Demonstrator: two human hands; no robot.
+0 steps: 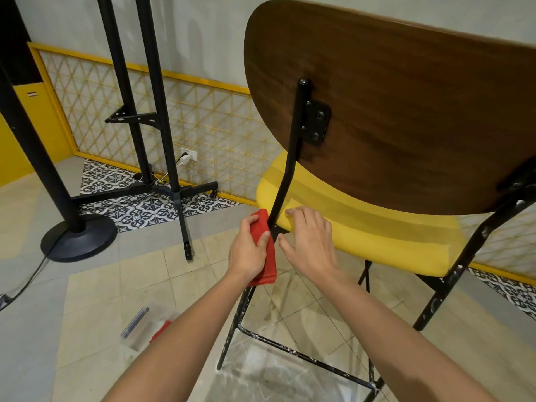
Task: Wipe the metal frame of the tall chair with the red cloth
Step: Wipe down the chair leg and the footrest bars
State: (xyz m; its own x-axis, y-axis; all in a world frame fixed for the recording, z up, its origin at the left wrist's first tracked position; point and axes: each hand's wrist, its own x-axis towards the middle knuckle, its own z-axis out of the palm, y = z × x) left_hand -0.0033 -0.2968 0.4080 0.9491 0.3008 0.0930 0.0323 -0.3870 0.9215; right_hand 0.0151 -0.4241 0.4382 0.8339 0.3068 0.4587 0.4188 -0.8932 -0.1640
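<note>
Both forearms reach up from 6 o'clock toward the middle of the view. The left hand (248,250) grips the folded red cloth (270,265), fingers curled over its top and thumb across its front, pressing it against the left side of the black frame (293,146) upright, just below the seat's corner. The right hand (309,245) sits just right of that upright, at 3 o'clock from the left hand. Its fingers are loosely bent and rest on the edge of the yellow seat (377,227); it holds nothing.

The upright rises toward 12 o'clock behind the wooden backrest (406,111). Below the hands it runs toward 6 o'clock to the footrest (304,355), flecked with white.

Bare floor lies left of the chair. A plastic bag (148,326) lies at 7 o'clock, near the left forearm. A wheeled stand (174,158) is at 10 o'clock and a round pole base (78,237) at 9 o'clock, both well apart from the hands.
</note>
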